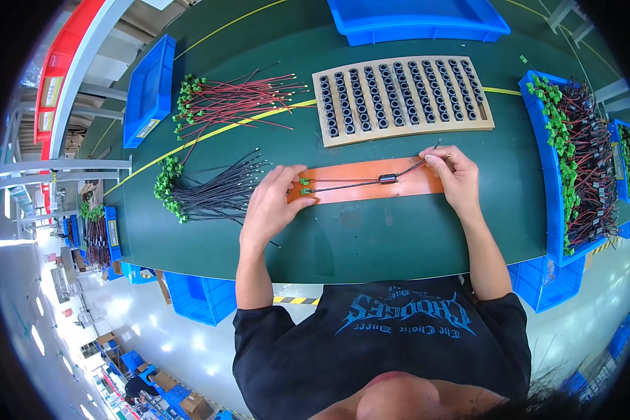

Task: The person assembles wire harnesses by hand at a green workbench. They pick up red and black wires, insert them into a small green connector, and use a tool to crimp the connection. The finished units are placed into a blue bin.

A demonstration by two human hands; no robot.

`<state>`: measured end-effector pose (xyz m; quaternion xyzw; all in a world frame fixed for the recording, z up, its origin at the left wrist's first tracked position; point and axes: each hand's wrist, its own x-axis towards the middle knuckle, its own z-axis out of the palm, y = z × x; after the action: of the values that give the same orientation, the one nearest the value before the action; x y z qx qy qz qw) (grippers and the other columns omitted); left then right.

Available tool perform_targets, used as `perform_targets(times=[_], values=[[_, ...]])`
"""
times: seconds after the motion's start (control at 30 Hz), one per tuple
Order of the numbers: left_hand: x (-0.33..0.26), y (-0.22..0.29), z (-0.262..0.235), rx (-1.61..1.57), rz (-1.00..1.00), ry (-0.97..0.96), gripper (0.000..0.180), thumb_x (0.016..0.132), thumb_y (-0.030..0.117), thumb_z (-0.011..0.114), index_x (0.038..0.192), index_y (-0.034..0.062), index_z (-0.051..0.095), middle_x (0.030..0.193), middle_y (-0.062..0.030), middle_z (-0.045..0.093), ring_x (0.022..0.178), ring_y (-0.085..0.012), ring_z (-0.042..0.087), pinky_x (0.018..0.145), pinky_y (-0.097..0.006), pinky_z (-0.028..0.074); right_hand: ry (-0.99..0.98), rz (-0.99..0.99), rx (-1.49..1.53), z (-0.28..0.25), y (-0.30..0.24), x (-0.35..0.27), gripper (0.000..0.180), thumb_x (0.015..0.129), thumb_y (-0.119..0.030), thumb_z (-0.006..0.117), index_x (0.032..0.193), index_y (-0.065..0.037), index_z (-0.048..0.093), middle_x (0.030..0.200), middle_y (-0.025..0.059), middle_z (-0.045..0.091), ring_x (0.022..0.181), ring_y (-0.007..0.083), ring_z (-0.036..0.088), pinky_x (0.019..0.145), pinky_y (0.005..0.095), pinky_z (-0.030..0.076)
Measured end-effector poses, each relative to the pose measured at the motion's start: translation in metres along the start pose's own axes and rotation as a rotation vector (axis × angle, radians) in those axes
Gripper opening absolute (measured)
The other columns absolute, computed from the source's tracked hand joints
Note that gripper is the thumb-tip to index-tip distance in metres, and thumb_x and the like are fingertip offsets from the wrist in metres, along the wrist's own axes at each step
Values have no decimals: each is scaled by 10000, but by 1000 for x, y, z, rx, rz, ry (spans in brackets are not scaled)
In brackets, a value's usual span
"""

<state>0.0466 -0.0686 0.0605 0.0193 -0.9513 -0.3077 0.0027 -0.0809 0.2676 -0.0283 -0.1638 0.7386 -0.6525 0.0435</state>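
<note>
Left hand: your left hand (271, 203) presses down at the 9 o'clock end of the orange strip (360, 183), fingertips pinning the two small green connectors (304, 186) there; a pinching hold on the connector end.
Right hand: your right hand (453, 176) sits at the strip's 3 o'clock end, thumb and forefinger pinched on the free wire tips, pulling them taut.
Work piece: one wire pair (346, 183), one red lead and one black, lies stretched along the strip between your hands, with a black ferrite core (388, 178) already threaded on, toward the 3 o'clock side of middle.
Progress (judged): core on, wires straightened; this piece looks near done. Much stock is left, so the batch seems mid-run.
Count, cores: wooden tray (403, 99) at 12 o'clock holds seven double columns of black cores; a few end holes look bare, exact number not readable.
Count, wire stock: two loose bundles at 10 o'clock, one of red wires (234, 101), one of black wires (213, 189), each with green connectors; too many strands to count.
Count, finished: blue bin (574, 164) at 3 o'clock is heaped with assembled harnesses, uncountable.
Count, other bins: one blue bin (418, 19) at 12 o'clock, one blue tray (149, 91) at 10 o'clock; contents not visible.
Surface: green bench mat (399, 238).
</note>
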Motion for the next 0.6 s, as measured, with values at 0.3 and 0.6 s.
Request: perform_targets(times=[0.3,0.6], values=[[-6,-25,7,-151,4,-16,368,839,55,793,1195,-12,725,1050,-125,663,920,-269,653,842,-358,536,68,122,105,6,-19,0,253,958,-23,710,1206,13,674,995,93,767,939,132,708,891,272,549],[-10,-28,-5,-51,96,-120,487,875,102,762,1330,-26,644,1171,-132,598,1064,-297,571,934,-372,480,55,68,-20,8,-6,-2,193,969,14,688,1159,29,662,1008,114,777,960,136,713,873,260,556]])
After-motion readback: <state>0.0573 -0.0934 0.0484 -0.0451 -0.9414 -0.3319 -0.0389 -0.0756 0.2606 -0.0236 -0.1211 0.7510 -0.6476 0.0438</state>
